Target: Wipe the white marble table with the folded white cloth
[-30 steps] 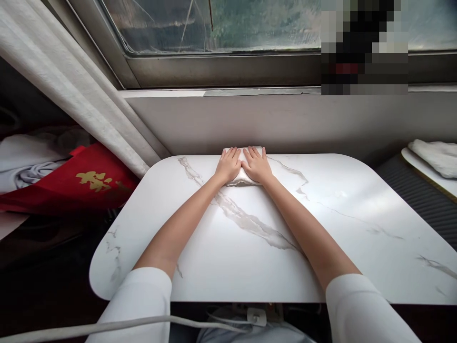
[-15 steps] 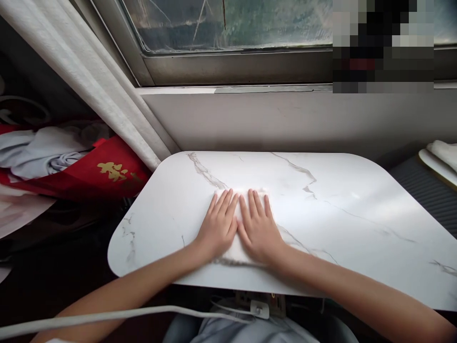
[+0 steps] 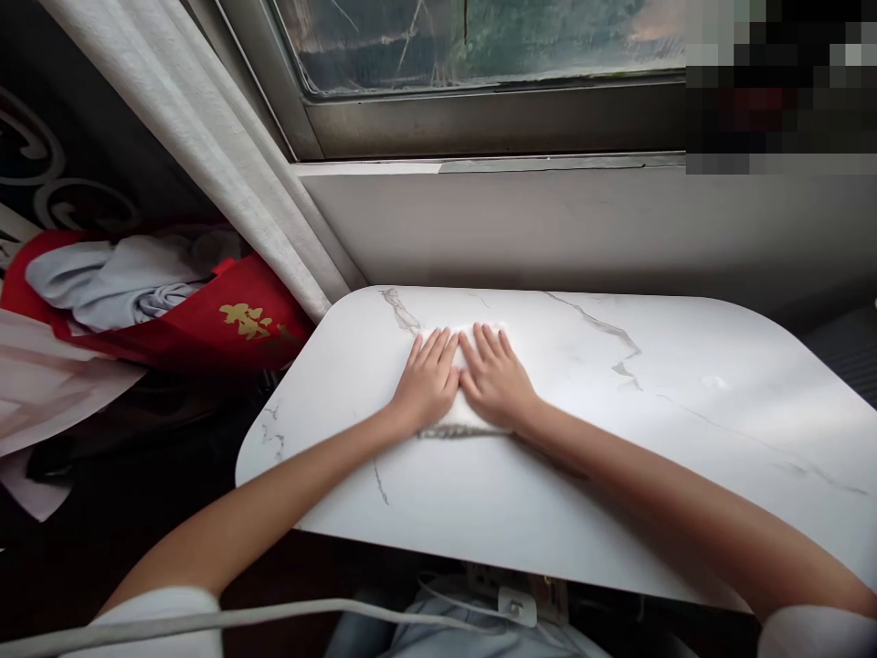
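A folded white cloth (image 3: pixel 458 422) lies on the white marble-patterned table (image 3: pixel 658 475), its greyish near edge showing below my palms. Both hands rest flat on top of it, side by side, with the thumbs almost touching. My left hand (image 3: pixel 428 379) has its fingers stretched out toward the window. My right hand (image 3: pixel 499 375) presses beside it, fingers extended and slightly spread. Most of the cloth is hidden under the two hands.
A red bag (image 3: pixel 192 320) stuffed with pale clothing (image 3: pixel 130 270) is left of the table. Beside it hangs a light curtain (image 3: pixel 198 137). The window (image 3: pixel 480 46) and wall are behind. A white cable (image 3: pixel 288 610) crosses in front of me.
Both hands have slid forward with the cloth, away from me toward the wall. The arms are stretched further out, and the view has shifted a little.
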Available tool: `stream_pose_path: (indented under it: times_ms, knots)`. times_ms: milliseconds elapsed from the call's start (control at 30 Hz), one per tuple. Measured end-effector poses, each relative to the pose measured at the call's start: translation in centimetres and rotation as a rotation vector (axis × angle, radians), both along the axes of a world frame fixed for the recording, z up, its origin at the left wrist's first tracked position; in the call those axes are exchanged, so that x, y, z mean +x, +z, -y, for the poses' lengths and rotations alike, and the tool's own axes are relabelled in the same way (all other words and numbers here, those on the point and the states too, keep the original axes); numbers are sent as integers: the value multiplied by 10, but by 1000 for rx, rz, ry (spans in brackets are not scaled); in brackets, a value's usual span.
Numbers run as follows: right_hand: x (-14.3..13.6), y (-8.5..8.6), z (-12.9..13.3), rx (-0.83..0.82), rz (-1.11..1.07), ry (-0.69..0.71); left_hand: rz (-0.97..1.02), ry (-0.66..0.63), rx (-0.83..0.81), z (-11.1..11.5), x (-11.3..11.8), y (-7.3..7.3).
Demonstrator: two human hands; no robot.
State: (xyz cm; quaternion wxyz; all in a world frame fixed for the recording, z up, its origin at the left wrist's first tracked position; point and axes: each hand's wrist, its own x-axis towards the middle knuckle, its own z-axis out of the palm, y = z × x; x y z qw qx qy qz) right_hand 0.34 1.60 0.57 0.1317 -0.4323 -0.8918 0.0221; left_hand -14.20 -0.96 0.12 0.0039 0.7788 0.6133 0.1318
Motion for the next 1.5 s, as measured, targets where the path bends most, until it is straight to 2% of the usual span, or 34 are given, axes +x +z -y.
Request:
stream_pose_path:
  times_ms: [100, 200, 300, 400, 533, 633, 700, 800, 967, 1033, 1100, 1167, 1267, 1367, 1500]
  knots:
    - [-17, -2, -54, 26, -4, -126, -2, -1, -17, -66, -8, 1]
    - [-32, -4, -96, 39, -22, -221, -3, -4, -29, -116, -18, 2]
    - [-43, -5, -118, 46, -24, -251, -3, 4, -24, -141, -27, 1]
    - [-46, -6, -123, 53, -19, -243, 12, 14, -3, -146, -31, -2]
    - [-45, -4, -107, 33, -7, -226, 26, 17, 15, -130, -31, -4]
    - [-47, -4, -76, 3, 1, -217, 12, 0, 18, -99, -34, -3]
    - [-51, -3, -46, -14, -9, -185, 6, -14, 29, -66, -40, -3]
    - [-60, -1, 7, -53, -51, -80, 7, -19, 48, -4, -55, -2]
    - [-83, 8, 86, -147, -132, 218, -3, 43, 74, 102, -92, 0]
    - [-95, 12, 106, -173, -160, 323, -12, 72, 82, 133, -109, 0]
    - [-109, 14, 117, -186, -185, 391, -21, 100, 86, 152, -127, 0]
    - [-124, 14, 120, -196, -201, 409, -30, 129, 78, 159, -143, -1]
    - [-145, 12, 107, -220, -204, 378, -41, 156, 42, 144, -163, -1]
    - [-161, 9, 74, -245, -197, 290, -45, 149, 4, 103, -176, -2]
    - [-173, 6, 3, -276, -178, 142, -45, 111, -25, 22, -182, -1]
